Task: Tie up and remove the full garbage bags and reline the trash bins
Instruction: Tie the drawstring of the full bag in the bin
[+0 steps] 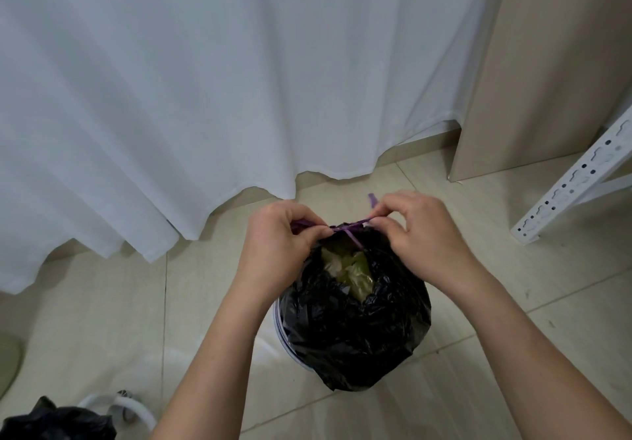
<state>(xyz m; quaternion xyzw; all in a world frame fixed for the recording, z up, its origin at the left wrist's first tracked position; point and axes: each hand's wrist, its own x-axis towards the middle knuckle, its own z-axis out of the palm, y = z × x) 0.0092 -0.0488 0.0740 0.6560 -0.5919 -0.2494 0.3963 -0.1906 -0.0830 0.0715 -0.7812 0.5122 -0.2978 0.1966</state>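
Crinkled black plastic garbage bag (355, 330) sitting in a round white bin (278, 326) on pale floor tiles (102, 320), purple drawstring (345, 229) crossed at its mouth; left hand (277, 244) pinching one strand, right hand (420, 234) pinching the other; white curtain (205, 80) behind

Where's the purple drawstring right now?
In the head view, the purple drawstring is stretched just right of centre between the left hand and right hand, above the black bag mouth.
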